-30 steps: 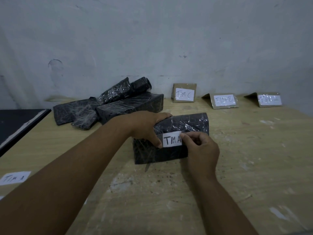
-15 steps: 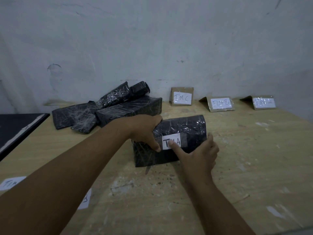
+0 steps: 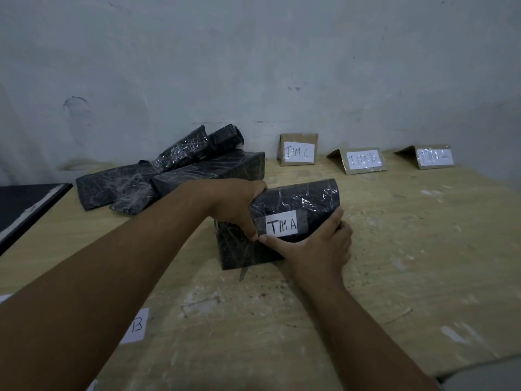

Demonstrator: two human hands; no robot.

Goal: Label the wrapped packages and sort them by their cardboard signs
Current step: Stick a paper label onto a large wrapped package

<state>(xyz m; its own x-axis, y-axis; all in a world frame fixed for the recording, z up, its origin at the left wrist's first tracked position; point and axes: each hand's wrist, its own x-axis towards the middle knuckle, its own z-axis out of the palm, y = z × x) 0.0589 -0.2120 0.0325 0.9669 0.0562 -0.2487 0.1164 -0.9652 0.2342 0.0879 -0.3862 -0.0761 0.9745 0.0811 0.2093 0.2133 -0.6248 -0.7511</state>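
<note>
A black plastic-wrapped package (image 3: 298, 201) stands in the middle of the wooden table, with a white label reading "TIM A" (image 3: 282, 226) taped on its front. My left hand (image 3: 239, 207) grips its upper left side. My right hand (image 3: 318, 244) clasps its lower right corner, thumb lying under the label. Along the wall stand three cardboard signs: "TIM C" (image 3: 298, 149), "TIM B" (image 3: 362, 161) and a third (image 3: 434, 156) whose writing is blurred by glare. A pile of several more wrapped packages (image 3: 172, 176) lies at the back left.
A loose white label ending in "B" (image 3: 138, 325) lies near my left forearm. A dark board (image 3: 25, 204) borders the table's left side. The table's right edge (image 3: 479, 365) runs close to the lower right corner. The wall stands directly behind the signs.
My right hand moved from pressing the label's right side to wrapping around the package's right corner. The label now sits fully taped and uncovered. My left hand stayed on the package.
</note>
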